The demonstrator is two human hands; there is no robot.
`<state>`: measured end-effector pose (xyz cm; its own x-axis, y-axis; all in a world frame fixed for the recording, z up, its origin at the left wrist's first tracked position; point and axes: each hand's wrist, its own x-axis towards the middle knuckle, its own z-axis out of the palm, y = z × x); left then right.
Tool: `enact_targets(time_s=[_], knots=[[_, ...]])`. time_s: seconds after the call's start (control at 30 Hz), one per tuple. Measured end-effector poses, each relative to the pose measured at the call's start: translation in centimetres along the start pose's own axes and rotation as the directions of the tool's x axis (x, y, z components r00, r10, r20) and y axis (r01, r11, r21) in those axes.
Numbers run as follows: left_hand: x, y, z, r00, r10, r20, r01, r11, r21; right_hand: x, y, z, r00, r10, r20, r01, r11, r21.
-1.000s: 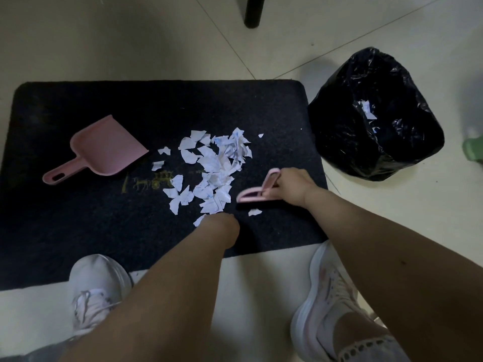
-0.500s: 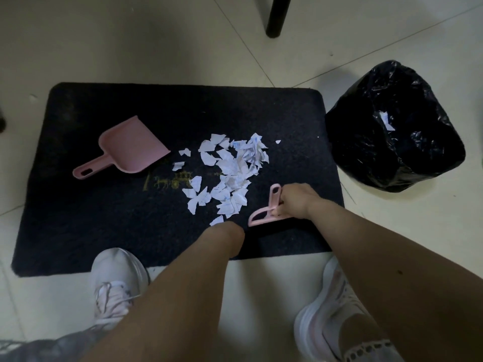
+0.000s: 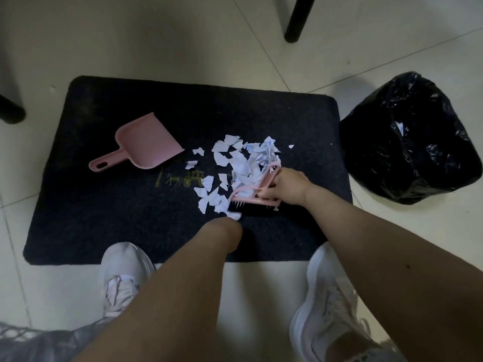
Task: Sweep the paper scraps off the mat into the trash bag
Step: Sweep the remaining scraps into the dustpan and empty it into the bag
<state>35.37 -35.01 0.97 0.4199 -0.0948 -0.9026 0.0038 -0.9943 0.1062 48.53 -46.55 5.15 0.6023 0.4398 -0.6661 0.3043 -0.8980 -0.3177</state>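
A small pink brush (image 3: 254, 195) is grasped in the right hand (image 3: 286, 188), fingers curled round its looped handle, and its dark bristles are set down on the mat (image 3: 104, 212) at the near edge of the scraps (image 3: 239, 168); the head is laid roughly across the pile's near-right side, which suggests the paper is meant to be driven away from the body and leftward. The scraps are heaped loosely at the middle of the mat, with a few strays apart: one small piece lies to the right, toward the bag (image 3: 407, 142), and several lie between the heap and the dustpan (image 3: 145, 146). The dustpan is left unheld on the mat, its open mouth turned toward the pile and its handle pointing away, so that it is placed to receive what is swept. The left hand (image 3: 226, 227) is lowered to the mat just beside the brush, touching or nearly touching a scrap; whether its fingers are curled or slack cannot be told. The bag stands on the tiles just off the mat's right edge; a pale scrap seems to lie inside it.
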Motion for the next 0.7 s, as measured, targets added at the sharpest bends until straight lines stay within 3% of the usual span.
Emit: enact_targets(time_s=[0.07,0.13,0.3,0.43,0.53,0.7], knots=[[-0.2,-0.3,0.1,0.999,0.0,-0.038,-0.001,0.999,-0.046,0.3,-0.1,1.3,0.996,0.01,0.085,-0.008,1.0,-0.023],[-0.6,-0.9,0.3,0.999,-0.014,-0.049,0.01,0.997,-0.074,1.0,-0.3,2.9,0.996,0.028,0.079,-0.024,0.999,-0.041],[-0.7,-2.6,0.3,0.997,-0.057,0.042,0.061,0.993,-0.1,1.9,-0.9,3.3,0.976,0.149,-0.161,-0.149,0.989,0.018],[-1.8,-3.4,-0.4,0.996,-0.094,-0.001,0.093,0.987,-0.134,1.5,-0.7,0.8,0.955,0.176,-0.237,-0.137,0.975,0.173],[-2.3,-4.2,-0.6,0.991,-0.126,-0.044,0.12,0.985,-0.123,1.1,-0.8,-0.3,0.962,0.169,-0.216,-0.103,0.952,0.288],[-3.3,-4.9,-0.7,0.974,-0.219,0.057,0.222,0.974,-0.054,0.1,-2.4,1.1,0.993,0.092,-0.079,-0.05,0.904,0.424]])
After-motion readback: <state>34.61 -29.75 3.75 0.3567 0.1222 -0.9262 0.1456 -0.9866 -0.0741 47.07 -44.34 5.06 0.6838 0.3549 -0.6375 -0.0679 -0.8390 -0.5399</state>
